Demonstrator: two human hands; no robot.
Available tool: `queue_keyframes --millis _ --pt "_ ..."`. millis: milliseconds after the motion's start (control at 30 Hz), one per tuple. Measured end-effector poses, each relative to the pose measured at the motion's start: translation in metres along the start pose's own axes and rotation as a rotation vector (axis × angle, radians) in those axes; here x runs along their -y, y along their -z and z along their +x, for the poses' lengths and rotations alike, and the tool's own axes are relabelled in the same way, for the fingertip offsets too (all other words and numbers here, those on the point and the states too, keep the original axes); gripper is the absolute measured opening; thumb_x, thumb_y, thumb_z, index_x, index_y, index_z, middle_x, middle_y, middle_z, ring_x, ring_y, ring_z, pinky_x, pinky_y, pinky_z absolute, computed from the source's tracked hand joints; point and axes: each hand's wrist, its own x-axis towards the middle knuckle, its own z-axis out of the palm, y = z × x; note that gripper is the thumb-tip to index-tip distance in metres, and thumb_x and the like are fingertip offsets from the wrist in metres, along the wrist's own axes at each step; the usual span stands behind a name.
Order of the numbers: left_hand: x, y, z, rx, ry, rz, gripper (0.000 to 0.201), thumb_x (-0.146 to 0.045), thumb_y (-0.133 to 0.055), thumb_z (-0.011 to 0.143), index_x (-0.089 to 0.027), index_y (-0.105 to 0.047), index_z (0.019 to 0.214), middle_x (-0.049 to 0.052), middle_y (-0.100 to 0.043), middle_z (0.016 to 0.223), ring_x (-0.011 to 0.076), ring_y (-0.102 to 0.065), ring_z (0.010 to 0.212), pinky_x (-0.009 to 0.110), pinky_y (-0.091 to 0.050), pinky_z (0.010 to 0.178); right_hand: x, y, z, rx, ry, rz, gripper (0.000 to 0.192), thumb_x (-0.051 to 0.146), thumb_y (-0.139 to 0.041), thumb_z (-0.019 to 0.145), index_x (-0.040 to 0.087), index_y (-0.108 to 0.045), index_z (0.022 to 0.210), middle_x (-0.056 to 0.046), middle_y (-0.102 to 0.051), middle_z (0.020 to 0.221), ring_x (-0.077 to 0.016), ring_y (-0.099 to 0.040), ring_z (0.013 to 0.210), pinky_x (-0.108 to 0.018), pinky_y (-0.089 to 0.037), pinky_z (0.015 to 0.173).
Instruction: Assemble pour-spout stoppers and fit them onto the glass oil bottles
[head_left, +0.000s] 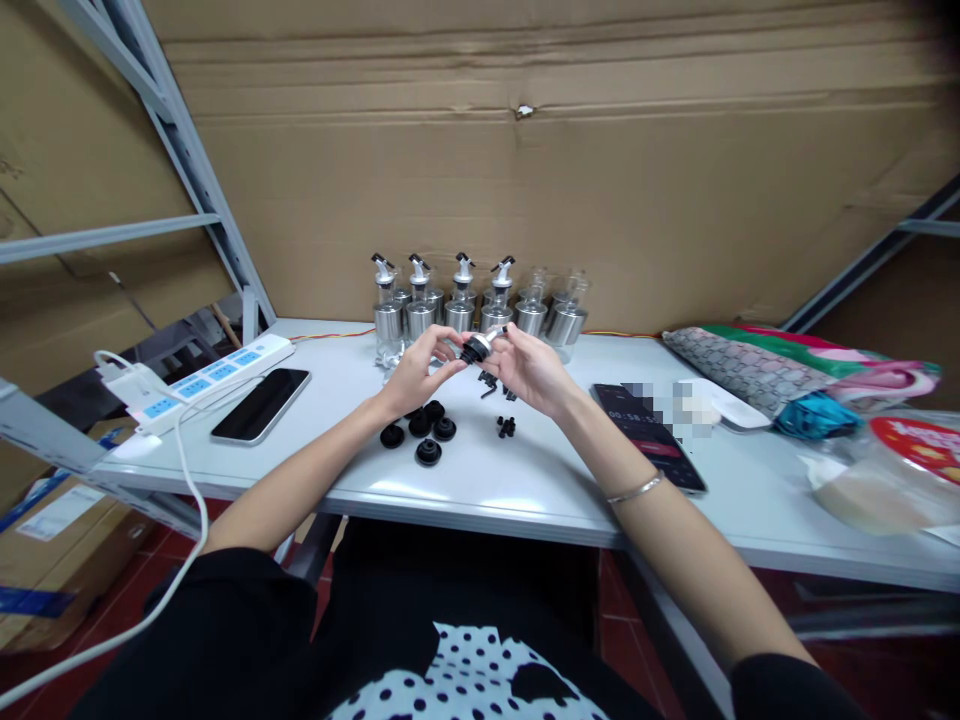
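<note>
Above the middle of the table, both hands hold one bottle pourer spout with a black ribbed stopper (474, 349) and a silvery top. My left hand (420, 372) has its thumb and fingers closed around the black stopper end. At the other end, my right hand (534, 372) pinches the silvery spout. Below my left hand, several round black stoppers (428, 453) lie loose on the table. Small black parts (506, 427) form a little pile under my right hand, with more black pieces (489, 382) just behind them.
Several glass-and-steel bottles (531, 318) line the back, some topped with pourers (464, 266). A power strip (217, 380) and phone (261, 406) lie left. To the right are another phone (652, 435), a white mouse-like object (724, 403), a patterned pouch (750, 365) and tape (877, 490).
</note>
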Motion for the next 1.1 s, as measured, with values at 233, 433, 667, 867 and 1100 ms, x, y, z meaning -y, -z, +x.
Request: queue_keyframes --millis 233,433,667,867,1100 --pt "0.004 -0.001 0.0 0.164 -0.023 -0.012 0.049 -0.037 -0.041 0.092 -0.022 -0.032 0.138 0.014 -0.044 0.136 0.0182 -0.055 0.106 0.029 -0.048 0.085 -0.002 0.004 0.0 0.04 -0.058 0.002 0.015 0.03 -0.049 0.089 0.021 -0.053 0.078 -0.005 -0.071 0.089 -0.0187 -0.064 0.099 -0.041 -0.045 0.097" --pt "0.006 -0.004 -0.001 0.231 -0.021 -0.078 0.049 -0.04 -0.037 0.093 -0.023 -0.032 0.139 0.014 -0.04 0.137 0.0165 -0.06 0.091 0.032 -0.049 0.085 -0.005 0.007 0.002 0.032 -0.085 0.033 0.021 0.027 -0.04 0.093 0.02 -0.054 0.078 -0.006 -0.072 0.091 -0.0188 -0.065 0.097 -0.042 -0.045 0.095" --pt "0.006 -0.004 -0.001 0.237 0.018 -0.059 0.045 -0.04 -0.037 0.093 -0.023 -0.036 0.135 0.012 -0.044 0.128 0.0124 -0.056 0.08 0.03 -0.049 0.083 -0.007 0.009 0.003 0.022 -0.104 0.041 0.023 0.028 -0.038 0.093 0.02 -0.054 0.077 -0.007 -0.073 0.087 -0.0183 -0.067 0.093 -0.04 -0.045 0.096" --pt "0.008 -0.005 -0.001 0.226 0.017 -0.085 0.045 -0.043 -0.039 0.092 -0.02 -0.039 0.131 0.011 -0.045 0.122 0.011 -0.053 0.075 0.027 -0.049 0.077 -0.007 0.009 0.003 0.024 -0.118 0.047 0.026 0.026 -0.035 0.094 0.02 -0.055 0.08 -0.006 -0.073 0.085 -0.0189 -0.067 0.094 -0.042 -0.045 0.096" --pt "0.013 -0.007 -0.001 0.19 -0.05 -0.097 0.037 -0.036 -0.04 0.093 -0.022 -0.04 0.127 0.009 -0.046 0.115 0.0096 -0.051 0.072 0.026 -0.049 0.071 -0.009 0.01 0.003 0.056 -0.115 0.049 0.029 0.024 -0.031 0.095 0.018 -0.056 0.081 -0.008 -0.073 0.085 -0.0181 -0.067 0.093 -0.041 -0.045 0.097"
